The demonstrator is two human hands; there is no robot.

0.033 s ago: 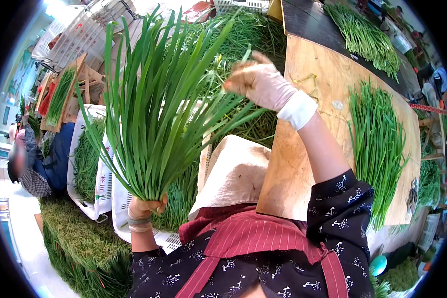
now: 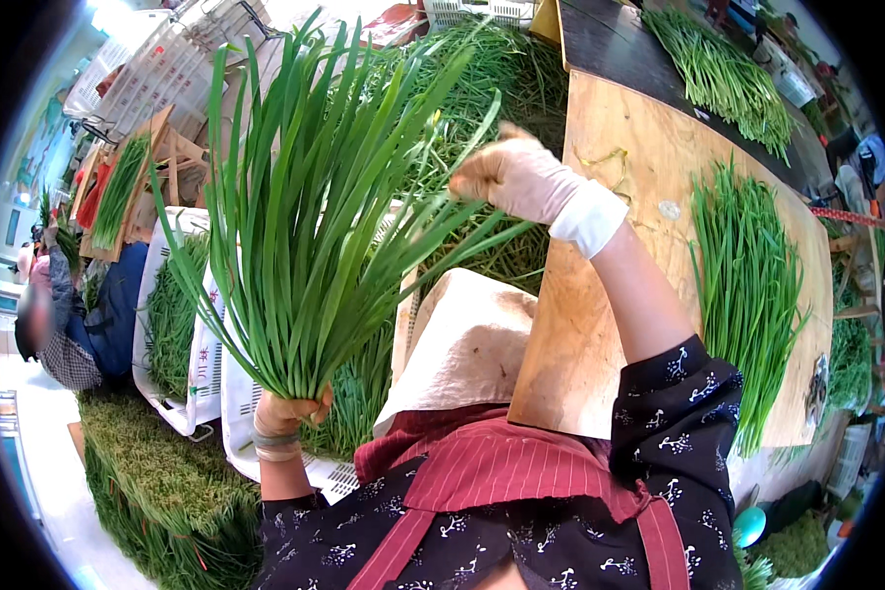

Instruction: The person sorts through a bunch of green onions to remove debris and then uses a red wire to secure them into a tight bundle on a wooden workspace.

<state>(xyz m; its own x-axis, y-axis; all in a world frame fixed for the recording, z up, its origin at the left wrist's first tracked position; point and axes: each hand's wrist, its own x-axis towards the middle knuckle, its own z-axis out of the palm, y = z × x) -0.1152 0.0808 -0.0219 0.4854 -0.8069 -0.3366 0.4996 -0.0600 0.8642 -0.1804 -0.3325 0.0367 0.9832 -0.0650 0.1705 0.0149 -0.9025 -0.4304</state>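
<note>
My left hand (image 2: 293,411) is closed round the lower ends of a large bunch of garlic chives (image 2: 310,226). The long flat green leaves stand upright and fan out above the fist. To the right of the bunch is my right hand (image 2: 516,175), in a thin pale glove with a white cuff. Its fingers are pinched together at the outer leaves, where a thin chive leaf (image 2: 433,208) runs into the fingertips. The exact grip is partly blurred.
A wooden board (image 2: 600,324) at my right bears a pile of chives (image 2: 747,305). White crates (image 2: 236,433) with greens stand at the left, above stacked bundles (image 2: 157,462). Loose greens (image 2: 501,79) heap up ahead. Another person (image 2: 69,334) is at far left.
My right hand has shifted slightly down, and its fingers have drawn together. The bunch in my left hand stays almost in place.
</note>
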